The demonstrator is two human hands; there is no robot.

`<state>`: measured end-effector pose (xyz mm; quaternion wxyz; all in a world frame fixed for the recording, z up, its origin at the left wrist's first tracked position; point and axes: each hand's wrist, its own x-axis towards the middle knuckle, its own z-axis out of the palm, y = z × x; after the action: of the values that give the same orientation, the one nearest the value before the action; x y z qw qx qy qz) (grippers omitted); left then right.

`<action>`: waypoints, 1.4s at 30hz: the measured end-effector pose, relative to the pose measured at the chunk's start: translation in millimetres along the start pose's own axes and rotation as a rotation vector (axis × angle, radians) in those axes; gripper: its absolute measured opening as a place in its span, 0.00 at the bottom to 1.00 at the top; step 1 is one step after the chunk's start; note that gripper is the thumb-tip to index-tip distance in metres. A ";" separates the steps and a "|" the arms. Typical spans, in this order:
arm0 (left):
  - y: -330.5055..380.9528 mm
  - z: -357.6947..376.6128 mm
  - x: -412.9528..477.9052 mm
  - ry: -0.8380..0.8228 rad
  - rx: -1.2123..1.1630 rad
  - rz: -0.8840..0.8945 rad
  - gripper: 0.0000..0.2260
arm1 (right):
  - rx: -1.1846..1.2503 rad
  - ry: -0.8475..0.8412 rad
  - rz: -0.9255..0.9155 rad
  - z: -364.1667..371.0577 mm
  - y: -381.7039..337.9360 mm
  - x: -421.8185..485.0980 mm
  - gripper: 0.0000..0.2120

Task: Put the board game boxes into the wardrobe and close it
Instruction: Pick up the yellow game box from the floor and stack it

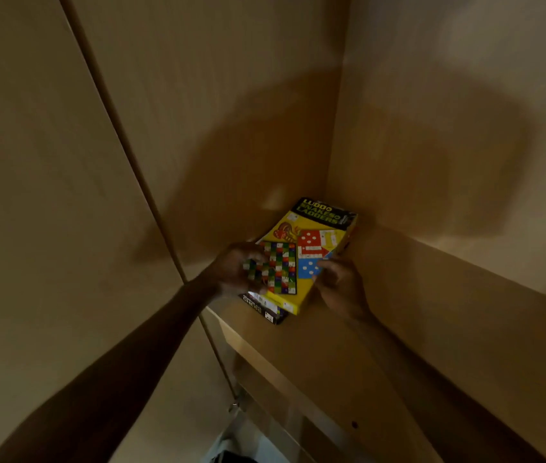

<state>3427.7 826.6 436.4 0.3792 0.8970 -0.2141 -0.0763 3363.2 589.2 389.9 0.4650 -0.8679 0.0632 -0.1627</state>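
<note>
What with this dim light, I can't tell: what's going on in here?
A person is stowing board games on a wardrobe shelf. The left hand grips the left edge of the yellow Ludo box, and the right hand holds its near right edge. That box lies flat on a dark chess box, with its far end towards the back corner of the shelf. The wardrobe is not yet closed.

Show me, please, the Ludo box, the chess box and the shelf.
Ludo box (313, 237): head view, printed lid.
chess box (264, 312): head view, dark exposed end.
shelf (348, 362): head view, bare front board.
</note>
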 end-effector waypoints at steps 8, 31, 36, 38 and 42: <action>-12.7 11.2 -14.2 0.182 0.248 0.037 0.08 | -0.045 -0.189 -0.164 24.0 -4.1 -0.1 0.12; -21.4 78.4 -195.9 0.573 -0.282 -0.383 0.08 | 0.232 -0.254 -0.101 35.9 -23.7 -131.4 0.10; -27.7 105.7 -296.9 0.701 -0.393 -0.551 0.09 | 0.207 -0.532 -0.028 64.1 -31.2 -200.9 0.12; -28.6 111.2 -332.1 0.766 -0.426 -0.609 0.09 | 0.193 -0.637 -0.050 74.8 -38.9 -225.0 0.12; -24.0 118.6 -424.8 0.921 -0.464 -0.701 0.10 | 0.169 -0.797 -0.115 99.0 -71.8 -291.1 0.12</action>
<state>3019.2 952.3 325.3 0.5699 0.7491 0.3007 0.1538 3120.7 783.2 333.3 0.5128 -0.8240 -0.1839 0.1558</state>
